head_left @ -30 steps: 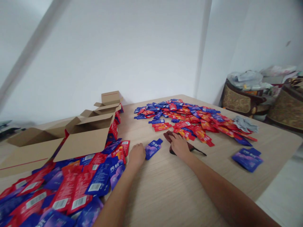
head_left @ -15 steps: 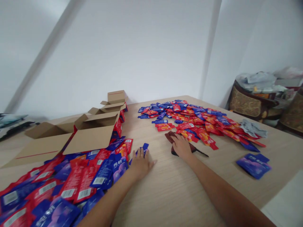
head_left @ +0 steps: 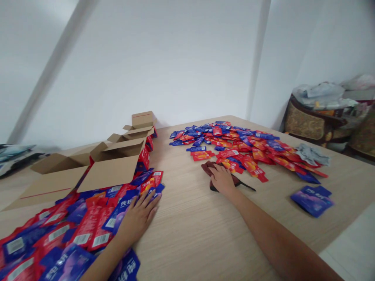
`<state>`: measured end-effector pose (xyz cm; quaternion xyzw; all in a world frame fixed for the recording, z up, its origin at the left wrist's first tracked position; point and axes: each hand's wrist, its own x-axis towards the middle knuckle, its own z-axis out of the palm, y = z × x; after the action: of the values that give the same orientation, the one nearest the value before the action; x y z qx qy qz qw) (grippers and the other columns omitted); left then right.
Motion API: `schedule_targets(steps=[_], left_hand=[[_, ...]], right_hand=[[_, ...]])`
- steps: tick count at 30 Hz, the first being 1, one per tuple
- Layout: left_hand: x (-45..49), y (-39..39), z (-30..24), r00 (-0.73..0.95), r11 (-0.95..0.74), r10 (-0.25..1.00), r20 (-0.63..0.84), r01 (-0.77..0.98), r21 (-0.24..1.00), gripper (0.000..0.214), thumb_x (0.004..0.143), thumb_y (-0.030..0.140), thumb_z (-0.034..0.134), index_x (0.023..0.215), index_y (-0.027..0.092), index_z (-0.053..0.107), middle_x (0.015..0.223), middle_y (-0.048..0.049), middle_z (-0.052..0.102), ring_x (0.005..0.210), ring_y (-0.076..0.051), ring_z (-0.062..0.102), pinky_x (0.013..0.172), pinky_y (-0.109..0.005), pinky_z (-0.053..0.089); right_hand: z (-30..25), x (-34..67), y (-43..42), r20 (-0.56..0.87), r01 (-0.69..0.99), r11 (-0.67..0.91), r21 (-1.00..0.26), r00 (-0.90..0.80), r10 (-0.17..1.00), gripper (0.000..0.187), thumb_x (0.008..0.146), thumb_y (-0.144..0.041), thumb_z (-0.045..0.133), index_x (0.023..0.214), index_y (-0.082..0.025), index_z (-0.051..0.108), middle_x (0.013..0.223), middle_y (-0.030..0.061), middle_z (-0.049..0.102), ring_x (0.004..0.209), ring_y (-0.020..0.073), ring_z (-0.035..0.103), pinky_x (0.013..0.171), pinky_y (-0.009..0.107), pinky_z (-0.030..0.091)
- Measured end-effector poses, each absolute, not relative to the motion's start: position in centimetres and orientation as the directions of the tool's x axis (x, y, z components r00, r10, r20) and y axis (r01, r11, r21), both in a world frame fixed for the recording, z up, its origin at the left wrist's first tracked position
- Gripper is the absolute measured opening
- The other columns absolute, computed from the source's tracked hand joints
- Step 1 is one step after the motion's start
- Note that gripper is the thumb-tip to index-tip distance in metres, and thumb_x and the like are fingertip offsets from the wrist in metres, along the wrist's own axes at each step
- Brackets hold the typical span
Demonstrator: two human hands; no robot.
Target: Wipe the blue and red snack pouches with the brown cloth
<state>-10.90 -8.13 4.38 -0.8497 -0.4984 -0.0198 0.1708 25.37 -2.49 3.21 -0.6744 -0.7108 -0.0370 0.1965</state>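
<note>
My left hand (head_left: 138, 216) lies flat with its fingers spread on the edge of a heap of red and blue sachets (head_left: 73, 230) at the near left of the wooden table (head_left: 199, 234). A blue sachet (head_left: 156, 190) pokes out at its fingertips. Farther out at the middle, my right hand (head_left: 222, 179) rests palm down on a dark brown cloth (head_left: 209, 169), fingers laid over it. Just beyond that hand spreads a second pile of red and blue sachets (head_left: 240, 146).
Open cardboard boxes (head_left: 114, 166) stand at the back left, beside the near heap. A small stack of blue sachets (head_left: 312, 199) lies near the table's right edge, and a grey crumpled rag (head_left: 312, 155) behind it. Patterned chairs with clutter (head_left: 319, 117) stand by the right wall.
My left hand slid a blue sachet from the table's middle leftward into the near heap and now lies flat on it. My right hand stayed on the cloth.
</note>
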Motion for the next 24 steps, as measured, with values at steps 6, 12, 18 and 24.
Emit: schedule_targets(steps=[6, 12, 18, 24], left_hand=[[-14.9, -7.5, 4.6, 0.486, -0.397, 0.843, 0.228, 0.851, -0.345, 0.045, 0.09, 0.04, 0.033, 0.134, 0.031, 0.039, 0.144, -0.002, 0.035, 0.134, -0.025, 0.027, 0.105, -0.05, 0.024], [-16.2, -6.9, 4.7, 0.465, -0.356, 0.849, 0.252, 0.854, -0.378, 0.046, 0.088, 0.039, 0.033, 0.132, 0.029, 0.044, 0.141, -0.0039, 0.04, 0.132, -0.027, 0.031, 0.103, -0.052, 0.026], [-14.6, -6.6, 4.0, 0.381, -0.257, 0.886, 0.265, 0.878, -0.404, 0.05, 0.088, 0.042, 0.035, 0.135, 0.027, 0.038, 0.143, -0.0057, 0.037, 0.13, -0.03, 0.033, 0.102, -0.054, 0.026], [-9.6, -4.9, 4.3, 0.378, -0.277, 0.892, 0.248, 0.89, -0.363, 0.057, 0.085, 0.05, 0.038, 0.133, 0.02, 0.042, 0.141, -0.0121, 0.039, 0.13, -0.036, 0.031, 0.103, -0.056, 0.023]], right_hand=[[3.4, 25.5, -2.6, 0.306, 0.972, 0.087, -0.216, -0.017, 0.952, 0.042, 0.086, -0.024, 0.038, 0.126, -0.024, 0.05, 0.135, 0.0075, 0.043, 0.116, 0.0238, 0.04, 0.093, 0.039, 0.028], [3.6, 25.4, -2.7, 0.315, 0.97, 0.092, -0.223, -0.018, 0.949, 0.041, 0.085, -0.023, 0.037, 0.124, -0.024, 0.051, 0.134, 0.0073, 0.044, 0.116, 0.0235, 0.039, 0.093, 0.039, 0.028], [3.7, 25.3, -2.6, 0.311, 0.972, 0.08, -0.222, -0.007, 0.95, 0.042, 0.085, -0.024, 0.038, 0.125, -0.024, 0.051, 0.132, 0.0077, 0.046, 0.114, 0.0237, 0.041, 0.092, 0.039, 0.029], [4.0, 25.3, -2.6, 0.314, 0.97, 0.096, -0.225, -0.021, 0.949, 0.039, 0.084, -0.023, 0.04, 0.12, -0.022, 0.054, 0.129, 0.0088, 0.049, 0.113, 0.0242, 0.041, 0.092, 0.039, 0.029]])
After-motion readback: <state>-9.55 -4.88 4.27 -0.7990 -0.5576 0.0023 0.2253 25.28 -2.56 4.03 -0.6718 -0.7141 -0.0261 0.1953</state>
